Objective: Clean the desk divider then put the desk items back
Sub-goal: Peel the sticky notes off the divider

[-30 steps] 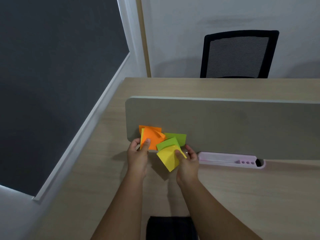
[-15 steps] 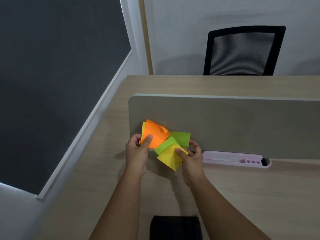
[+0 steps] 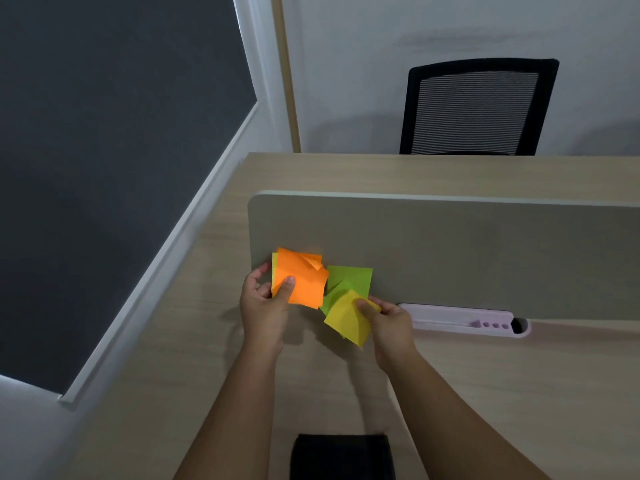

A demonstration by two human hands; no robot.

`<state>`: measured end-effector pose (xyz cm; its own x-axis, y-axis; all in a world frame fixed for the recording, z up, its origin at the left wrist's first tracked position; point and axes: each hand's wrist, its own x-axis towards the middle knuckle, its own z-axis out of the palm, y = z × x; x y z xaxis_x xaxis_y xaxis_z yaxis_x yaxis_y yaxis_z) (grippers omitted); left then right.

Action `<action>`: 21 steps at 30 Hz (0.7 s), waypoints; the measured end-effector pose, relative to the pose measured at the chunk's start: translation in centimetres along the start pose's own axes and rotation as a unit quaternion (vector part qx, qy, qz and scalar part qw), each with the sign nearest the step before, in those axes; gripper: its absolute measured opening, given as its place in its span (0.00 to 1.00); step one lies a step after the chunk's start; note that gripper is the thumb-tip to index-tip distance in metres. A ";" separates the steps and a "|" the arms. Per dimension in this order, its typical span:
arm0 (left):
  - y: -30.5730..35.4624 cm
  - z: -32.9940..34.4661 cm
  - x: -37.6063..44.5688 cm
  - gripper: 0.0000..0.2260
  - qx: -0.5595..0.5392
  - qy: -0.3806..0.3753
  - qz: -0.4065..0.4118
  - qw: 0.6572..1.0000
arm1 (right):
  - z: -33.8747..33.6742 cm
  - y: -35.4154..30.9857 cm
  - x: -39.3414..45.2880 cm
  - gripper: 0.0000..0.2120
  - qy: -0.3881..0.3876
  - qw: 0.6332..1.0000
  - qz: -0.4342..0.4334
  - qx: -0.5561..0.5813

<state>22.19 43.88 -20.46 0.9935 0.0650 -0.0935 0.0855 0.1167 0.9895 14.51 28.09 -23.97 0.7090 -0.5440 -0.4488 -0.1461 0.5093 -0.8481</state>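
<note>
Against the divider (image 3: 450,254), orange notes (image 3: 301,282) are pinched by left hand (image 3: 265,308), yellow notes (image 3: 346,322) by right hand (image 3: 393,323); wiping seemingly remains.

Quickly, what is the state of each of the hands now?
Left hand: holding the orange sticky notes.
Right hand: pinching the yellow sticky note.

This is an office workstation. A pale wooden desk (image 3: 450,375) is split by a low grey desk divider (image 3: 467,258), and a black mesh-backed office chair (image 3: 478,109) stands at the far side against a plain white wall (image 3: 415,29).
</note>
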 end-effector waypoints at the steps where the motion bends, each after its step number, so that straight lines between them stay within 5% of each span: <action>1: 0.0 -0.1 -0.1 0.19 0.000 0.000 0.002 1.000 | 0.0 -0.1 -0.1 0.14 0.006 1.000 -0.002 -0.008; 11: 0.5 -3.8 -4.3 0.19 -0.032 0.059 -0.032 0.997 | -2.2 1.5 -3.8 0.10 0.000 0.999 0.015 -0.037; 21: -2.0 -15.0 -17.9 0.04 0.016 0.187 -0.097 0.977 | -5.0 2.5 -15.1 0.09 -0.153 0.982 0.099 0.058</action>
<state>3.09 57.30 -22.46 0.8619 0.4031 -0.3076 0.2777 0.1323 0.9515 -0.03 34.20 -20.69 0.8512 -0.2093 -0.4813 -0.2358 0.6668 -0.7070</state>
